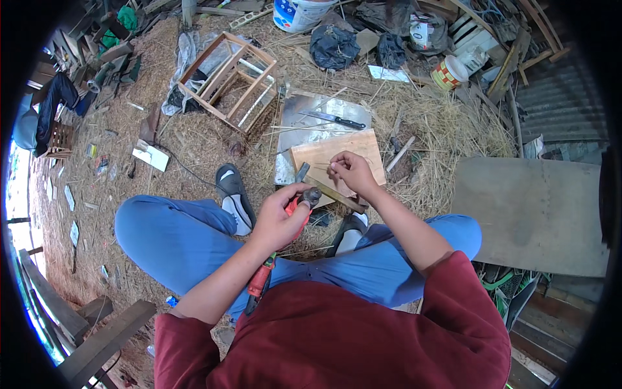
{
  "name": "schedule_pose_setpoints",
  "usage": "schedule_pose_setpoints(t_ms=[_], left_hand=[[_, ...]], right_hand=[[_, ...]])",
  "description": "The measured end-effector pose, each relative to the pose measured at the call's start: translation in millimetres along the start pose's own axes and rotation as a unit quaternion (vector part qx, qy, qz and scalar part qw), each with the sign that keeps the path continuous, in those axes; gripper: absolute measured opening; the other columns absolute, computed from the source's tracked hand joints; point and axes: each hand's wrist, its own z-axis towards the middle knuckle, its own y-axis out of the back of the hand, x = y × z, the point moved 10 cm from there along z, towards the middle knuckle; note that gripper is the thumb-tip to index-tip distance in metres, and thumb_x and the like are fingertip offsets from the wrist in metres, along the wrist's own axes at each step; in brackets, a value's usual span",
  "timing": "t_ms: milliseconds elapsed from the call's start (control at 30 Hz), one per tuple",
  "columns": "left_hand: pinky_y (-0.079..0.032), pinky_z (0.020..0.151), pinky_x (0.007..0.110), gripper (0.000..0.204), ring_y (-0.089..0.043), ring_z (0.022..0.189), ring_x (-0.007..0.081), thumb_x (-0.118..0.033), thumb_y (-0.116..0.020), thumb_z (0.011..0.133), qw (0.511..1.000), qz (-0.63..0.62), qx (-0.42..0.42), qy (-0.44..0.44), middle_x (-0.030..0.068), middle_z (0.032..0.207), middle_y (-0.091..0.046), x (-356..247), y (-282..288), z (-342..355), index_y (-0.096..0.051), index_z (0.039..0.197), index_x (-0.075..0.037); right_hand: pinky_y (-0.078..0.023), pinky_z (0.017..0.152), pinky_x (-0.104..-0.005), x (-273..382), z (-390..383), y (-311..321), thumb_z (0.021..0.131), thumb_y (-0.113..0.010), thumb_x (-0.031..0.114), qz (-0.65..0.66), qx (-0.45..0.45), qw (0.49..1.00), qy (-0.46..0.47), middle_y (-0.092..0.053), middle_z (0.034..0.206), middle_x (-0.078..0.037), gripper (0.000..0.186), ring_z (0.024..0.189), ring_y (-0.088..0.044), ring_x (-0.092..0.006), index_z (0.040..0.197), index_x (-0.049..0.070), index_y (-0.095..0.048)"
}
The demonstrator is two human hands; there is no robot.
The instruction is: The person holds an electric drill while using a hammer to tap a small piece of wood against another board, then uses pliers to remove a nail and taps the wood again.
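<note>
My left hand [280,217] is wrapped round a red power drill [260,277], whose dark metal chuck [313,195] points away from me. Over a pale wooden board [363,146], the fingers of my right hand [352,172] are pinched on a thin stick-like piece [322,166]; its exact kind is too small to tell. A hammer [302,172] lies just beyond the chuck, its wooden handle [342,198] slanting across the board's near part. Farther off, a knife with a black handle [350,122] rests on a shiny metal sheet [298,111] partly under the board.
A wooden frame [227,81] stands at the far left of the board. Black bags [334,47], a white and blue bucket [299,14] and a yellow-red tub [449,72] are at the back. A flat panel [528,214] lies to my right. Straw [427,152] covers the ground.
</note>
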Motion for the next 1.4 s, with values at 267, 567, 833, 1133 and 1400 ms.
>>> schedule_pose_setpoints(t_ms=[267,567,833,1133,1400], left_hand=[[-0.052,0.091,0.029,0.036,-0.065,0.097,0.0126,-0.007,-0.063,0.094,1.0,-0.009,-0.009,-0.002,0.0087,0.106,-0.072,6.2,16.6,-6.4,-0.067,0.128,0.004],[-0.052,0.095,0.03,0.032,-0.067,0.101,0.0147,-0.004,-0.057,0.098,0.996,-0.065,-0.064,0.004,0.0099,0.109,-0.073,38.9,57.9,1.3,-0.066,0.126,0.007],[-0.054,0.094,0.03,0.032,-0.071,0.102,0.0164,-0.006,-0.049,0.102,0.974,-0.189,-0.119,0.039,0.0127,0.11,-0.075,39.7,90.0,-10.3,-0.064,0.126,0.007],[-0.055,0.083,0.029,0.029,-0.068,0.092,0.0124,-0.013,-0.049,0.104,0.967,-0.21,-0.138,0.029,0.0102,0.106,-0.075,40.7,106.8,-14.1,-0.064,0.123,0.003],[-0.052,0.097,0.031,0.028,-0.069,0.104,0.0159,-0.007,-0.056,0.104,0.984,-0.161,-0.078,-0.012,0.0115,0.11,-0.073,36.0,91.7,-6.5,-0.064,0.125,0.008]], right_hand=[[-0.058,0.076,-0.0346,19.0,-2.2,7.2,0.094,-0.073,0.008,-0.276,-0.08,0.953,0.091,-0.074,0.093,-0.013,0.009,0.081,-0.074,-0.0249,0.102,0.003,-0.073],[-0.057,0.08,-0.0431,47.7,-0.4,-12.2,0.085,-0.077,0.008,-0.355,-0.066,0.919,0.156,-0.067,0.102,-0.016,0.017,0.09,-0.069,-0.0357,0.101,0.005,-0.072],[-0.053,0.086,-0.0481,84.1,82.4,-117.6,0.083,-0.076,0.02,-0.448,0.059,0.858,0.244,-0.07,0.103,-0.013,0.018,0.098,-0.068,-0.0353,0.098,0.009,-0.072],[-0.048,0.097,-0.0569,86.9,105.6,-155.3,0.09,-0.066,0.018,-0.526,0.056,0.808,0.26,-0.071,0.103,-0.012,0.016,0.108,-0.068,-0.0345,0.102,0.007,-0.066],[-0.053,0.079,-0.0336,243.5,28.1,-132.1,0.102,-0.067,0.011,-0.204,0.112,0.949,0.21,-0.063,0.09,-0.007,0.012,0.083,-0.064,-0.0165,0.103,0.003,-0.059]])
